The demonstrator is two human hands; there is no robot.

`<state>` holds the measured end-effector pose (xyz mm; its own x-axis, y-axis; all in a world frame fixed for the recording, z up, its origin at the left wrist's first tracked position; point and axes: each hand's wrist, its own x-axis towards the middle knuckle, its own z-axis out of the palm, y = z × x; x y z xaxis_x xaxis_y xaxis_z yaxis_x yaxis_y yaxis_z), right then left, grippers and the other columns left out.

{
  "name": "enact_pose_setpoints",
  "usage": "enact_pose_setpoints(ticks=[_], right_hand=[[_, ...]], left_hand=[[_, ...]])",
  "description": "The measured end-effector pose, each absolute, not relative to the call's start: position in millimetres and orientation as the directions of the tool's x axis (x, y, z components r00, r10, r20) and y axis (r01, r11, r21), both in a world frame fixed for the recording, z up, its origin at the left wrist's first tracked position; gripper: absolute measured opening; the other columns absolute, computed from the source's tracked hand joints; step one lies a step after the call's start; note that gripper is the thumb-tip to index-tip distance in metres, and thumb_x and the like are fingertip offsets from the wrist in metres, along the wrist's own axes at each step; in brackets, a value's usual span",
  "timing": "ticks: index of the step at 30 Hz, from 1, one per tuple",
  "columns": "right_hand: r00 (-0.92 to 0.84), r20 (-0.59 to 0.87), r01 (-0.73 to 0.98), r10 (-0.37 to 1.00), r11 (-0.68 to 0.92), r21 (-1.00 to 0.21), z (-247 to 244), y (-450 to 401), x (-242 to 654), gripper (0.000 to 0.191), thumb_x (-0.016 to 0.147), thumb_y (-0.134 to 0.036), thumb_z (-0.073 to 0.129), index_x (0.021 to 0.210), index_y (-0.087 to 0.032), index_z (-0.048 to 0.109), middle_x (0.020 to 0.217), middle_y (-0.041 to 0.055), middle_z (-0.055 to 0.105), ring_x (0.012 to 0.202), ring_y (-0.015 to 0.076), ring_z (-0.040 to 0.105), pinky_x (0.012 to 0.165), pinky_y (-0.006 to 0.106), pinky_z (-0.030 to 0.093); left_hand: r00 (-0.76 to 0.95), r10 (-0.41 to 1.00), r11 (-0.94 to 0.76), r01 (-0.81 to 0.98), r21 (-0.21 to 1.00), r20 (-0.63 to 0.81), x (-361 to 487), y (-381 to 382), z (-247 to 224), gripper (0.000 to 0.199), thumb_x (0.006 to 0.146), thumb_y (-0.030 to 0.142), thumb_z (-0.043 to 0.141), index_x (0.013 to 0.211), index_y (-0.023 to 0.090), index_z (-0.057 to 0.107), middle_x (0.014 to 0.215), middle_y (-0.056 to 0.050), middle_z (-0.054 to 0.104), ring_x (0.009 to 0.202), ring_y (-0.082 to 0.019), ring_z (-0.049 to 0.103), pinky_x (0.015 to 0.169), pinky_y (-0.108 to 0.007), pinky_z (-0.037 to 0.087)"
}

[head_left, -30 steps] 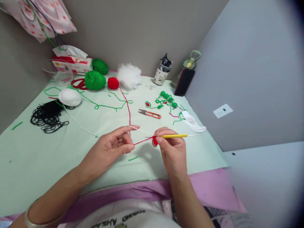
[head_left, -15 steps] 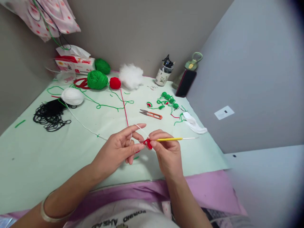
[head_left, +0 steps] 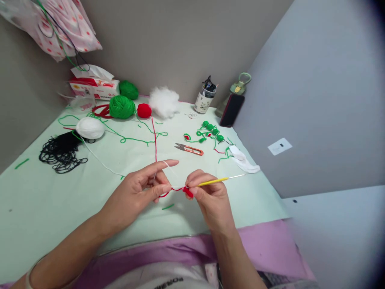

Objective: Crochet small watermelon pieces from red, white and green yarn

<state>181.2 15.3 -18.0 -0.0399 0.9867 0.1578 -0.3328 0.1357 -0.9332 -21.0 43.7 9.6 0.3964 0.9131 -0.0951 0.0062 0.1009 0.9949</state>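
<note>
My right hand (head_left: 207,192) is closed around a yellow-handled crochet hook (head_left: 213,182) and also pinches a small red crochet piece (head_left: 188,192). Left of it, my left hand (head_left: 147,182) pinches red and white yarn between thumb and a finger, with the index finger stretched out and white yarn looped over it. Short strands of red yarn (head_left: 178,189) span the gap between the hands. The red strand leads back to a red yarn ball (head_left: 144,110); the white one runs toward a white yarn ball (head_left: 90,128). The hook's working tip is hidden at my right fingertips.
Orange thread snips (head_left: 189,149) lie beyond my hands, near small green crocheted pieces (head_left: 210,128). Farther back are green yarn (head_left: 122,106), white stuffing (head_left: 164,102), a pen cup (head_left: 205,100), and a phone (head_left: 232,110) against a bottle. Black yarn (head_left: 61,150) lies at left.
My hands have drawn apart, the left moving leftward, stretching red and white yarn between them. The red piece stays at my right fingertips, and the hook now tilts more. The view has shifted slightly.
</note>
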Motion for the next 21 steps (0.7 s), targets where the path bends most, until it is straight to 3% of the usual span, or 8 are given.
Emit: enact_pose_setpoints(ticks=[5, 10, 21], right_hand=[[-0.006, 0.217, -0.346, 0.976, 0.202, -0.916, -13, 19, 178, 0.008, 0.085, -0.021, 0.083, 0.086, -0.029, 0.082, 0.085, 0.0002, 0.068, 0.068, 0.0109, 0.059, 0.064, 0.026, 0.052], [0.077, 0.298, -0.249, 0.952, 0.308, -0.918, -16, 18, 175, 0.015, 0.086, -0.016, 0.081, 0.090, -0.030, 0.083, 0.089, 0.0016, 0.068, 0.079, 0.0137, 0.065, 0.065, 0.026, 0.054], [0.137, 0.385, -0.208, 0.913, 0.407, -0.890, -16, 16, 170, 0.019, 0.089, -0.013, 0.077, 0.093, -0.031, 0.082, 0.092, 0.0009, 0.069, 0.081, 0.0118, 0.065, 0.068, 0.023, 0.055]], left_hand=[[0.391, 0.920, 0.034, -0.010, 0.999, -0.027, -18, 46, 12, 0.038, 0.093, 0.037, 0.074, 0.131, 0.032, 0.072, 0.082, 0.002, 0.064, 0.073, -0.014, 0.055, 0.071, -0.026, 0.047], [0.447, 0.893, 0.103, -0.088, 0.991, -0.053, -17, 44, 11, 0.037, 0.097, 0.037, 0.069, 0.134, 0.029, 0.068, 0.084, 0.003, 0.059, 0.069, -0.012, 0.050, 0.069, -0.026, 0.045], [0.461, 0.888, 0.067, -0.133, 0.989, 0.002, -13, 39, 7, 0.029, 0.103, 0.037, 0.060, 0.131, 0.029, 0.065, 0.086, 0.004, 0.054, 0.068, -0.011, 0.047, 0.068, -0.027, 0.041]])
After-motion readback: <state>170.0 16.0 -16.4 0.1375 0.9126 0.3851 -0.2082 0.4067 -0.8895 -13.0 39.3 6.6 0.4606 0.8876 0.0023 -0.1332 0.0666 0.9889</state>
